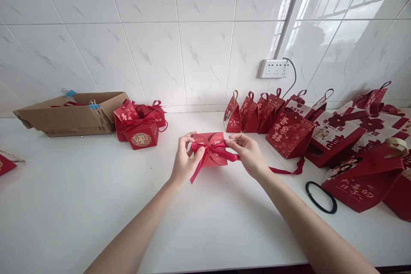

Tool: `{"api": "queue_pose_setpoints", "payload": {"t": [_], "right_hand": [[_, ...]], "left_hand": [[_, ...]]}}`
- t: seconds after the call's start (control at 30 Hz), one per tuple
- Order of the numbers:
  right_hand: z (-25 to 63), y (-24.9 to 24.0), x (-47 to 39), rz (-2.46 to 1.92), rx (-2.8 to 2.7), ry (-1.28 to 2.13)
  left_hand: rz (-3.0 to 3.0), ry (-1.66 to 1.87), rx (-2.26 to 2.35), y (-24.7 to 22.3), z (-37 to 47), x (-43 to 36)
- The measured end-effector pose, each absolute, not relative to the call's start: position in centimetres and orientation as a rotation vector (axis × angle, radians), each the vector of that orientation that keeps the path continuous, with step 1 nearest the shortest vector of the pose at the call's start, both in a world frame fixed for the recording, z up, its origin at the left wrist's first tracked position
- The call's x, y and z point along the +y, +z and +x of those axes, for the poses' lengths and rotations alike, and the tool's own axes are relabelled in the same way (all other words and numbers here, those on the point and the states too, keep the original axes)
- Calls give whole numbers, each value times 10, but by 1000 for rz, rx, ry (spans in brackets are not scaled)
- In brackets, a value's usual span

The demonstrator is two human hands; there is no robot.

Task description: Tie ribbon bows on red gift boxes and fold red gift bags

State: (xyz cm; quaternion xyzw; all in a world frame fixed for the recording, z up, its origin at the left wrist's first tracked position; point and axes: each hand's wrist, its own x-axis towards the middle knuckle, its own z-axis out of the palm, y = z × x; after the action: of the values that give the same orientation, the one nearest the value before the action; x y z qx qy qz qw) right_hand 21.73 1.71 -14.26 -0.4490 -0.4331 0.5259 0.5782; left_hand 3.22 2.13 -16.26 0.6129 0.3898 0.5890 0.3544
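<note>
1. While the box [212,159] is sitting between both hands, its ribbon [212,148] is apparently being tied into a bow.
2. The left hand [185,158] and right hand [249,154] are pinching ribbon; tightening is likely calling for an even pull.
3. Right of the right hand, a carton [293,135] is showing "吾家有囍"; farther right, a bag [362,177] is reading "大喜的日子".

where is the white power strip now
In the head view, the white power strip is on the tiled wall, right of centre, above the small red gift boxes.
</note>
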Motion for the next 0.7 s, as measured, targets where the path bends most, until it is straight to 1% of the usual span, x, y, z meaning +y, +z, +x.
{"api": "queue_pose_setpoints", "payload": {"t": [0.17,0.4,0.57,0.7], "right_hand": [[215,-139,14,-1016,-1067,1233],[214,-136,11,-986,-1058,1274],[214,-135,10,-1009,-1089,1278],[215,-136,10,-1021,-1084,1261]], "left_hand": [[1572,1511,1133,-161,37,18],[1474,1452,1183,-160,37,17],[1397,1320,1041,-157,39,16],[1391,1303,1011,-155,38,15]]}}
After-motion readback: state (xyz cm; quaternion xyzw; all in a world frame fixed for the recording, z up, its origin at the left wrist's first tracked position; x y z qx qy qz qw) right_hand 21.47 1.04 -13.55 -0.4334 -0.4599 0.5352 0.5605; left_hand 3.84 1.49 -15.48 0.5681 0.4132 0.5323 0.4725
